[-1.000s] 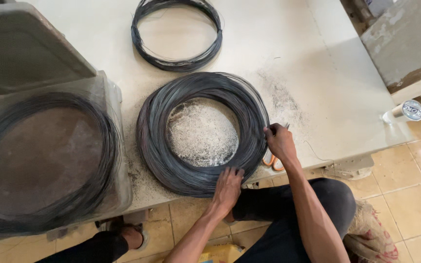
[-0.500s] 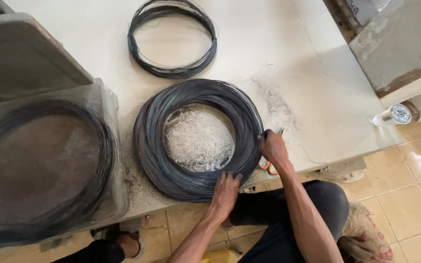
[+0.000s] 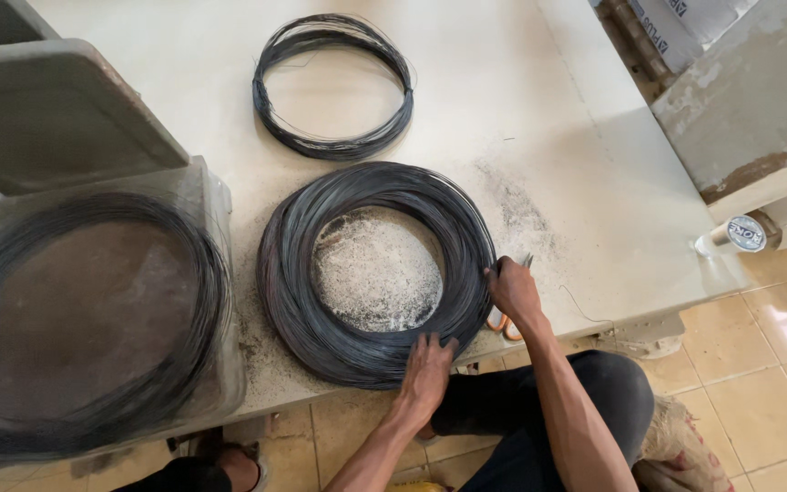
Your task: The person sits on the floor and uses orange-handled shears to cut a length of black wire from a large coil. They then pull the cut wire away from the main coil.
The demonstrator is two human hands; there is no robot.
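A thick coil of dark wire [image 3: 321, 319] lies flat on the pale table [image 3: 521, 109], with grey grit inside its ring. My left hand [image 3: 425, 369] rests on the coil's near edge, fingers spread over the wire. My right hand [image 3: 512, 290] is closed at the coil's right rim, gripping a small tool with orange handles [image 3: 503, 323] whose metal tip shows above the knuckles. A thinner coil of wire [image 3: 332, 87] lies farther back on the table.
At the left a clear plastic tub [image 3: 220, 273] holds another wire coil [image 3: 93, 319], its grey lid [image 3: 47, 109] tilted behind it. A concrete block [image 3: 758, 109] and a capped bottle [image 3: 740, 234] are at the right. Tiled floor [image 3: 758, 392] lies below.
The view drifted slightly. My right hand slid a little along the coil's right rim; my left hand stays on the near edge.
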